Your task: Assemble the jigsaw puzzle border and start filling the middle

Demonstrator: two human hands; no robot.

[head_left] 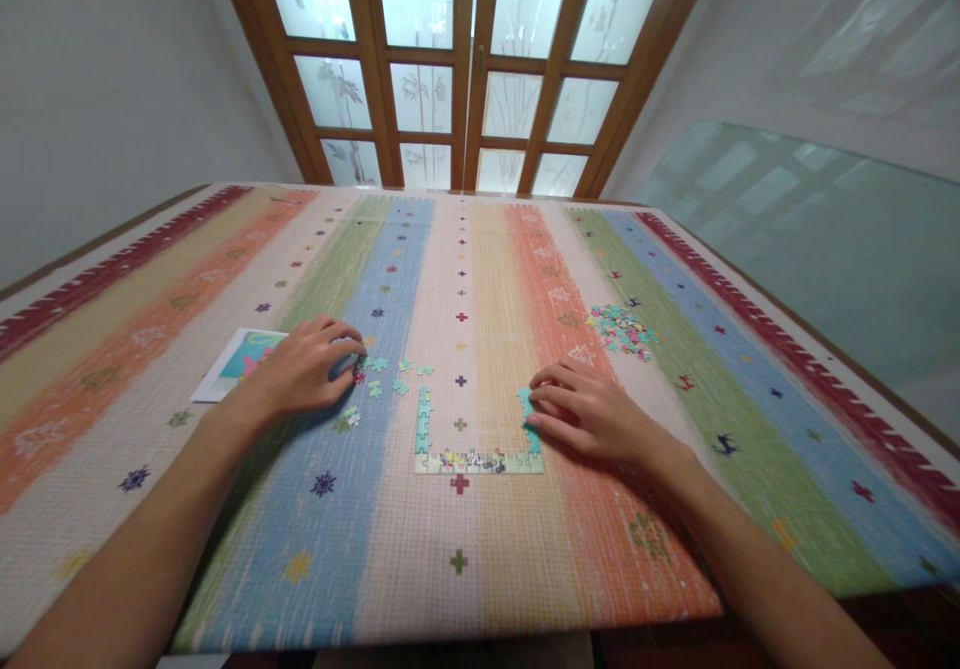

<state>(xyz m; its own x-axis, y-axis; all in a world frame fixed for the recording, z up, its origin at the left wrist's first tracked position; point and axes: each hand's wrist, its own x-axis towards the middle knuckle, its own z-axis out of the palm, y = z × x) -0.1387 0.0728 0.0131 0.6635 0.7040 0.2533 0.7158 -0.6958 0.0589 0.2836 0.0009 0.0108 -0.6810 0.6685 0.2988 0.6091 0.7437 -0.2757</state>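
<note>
My left hand [319, 361] is over the left part of the table, its fingers bent and apart. Its fingertips reach the edge of a loose group of pale green and teal jigsaw pieces [380, 364]. A U-shaped jigsaw border [424, 462] lies in front of me, with a teal left side, a pale printed bottom row and a teal right side. My right hand [589, 409] is at that right side, with thumb and curled fingers on a teal jigsaw piece [524, 399] near its top end. The fingers partly cover this side.
A picture card [225, 369] lies beside my left wrist, partly hidden by it. Beyond my right hand is a heap of mixed jigsaw pieces [622, 331]. A striped, patterned cloth [495, 549] covers the table. Wooden doors with glass panes [465, 59] stand behind it.
</note>
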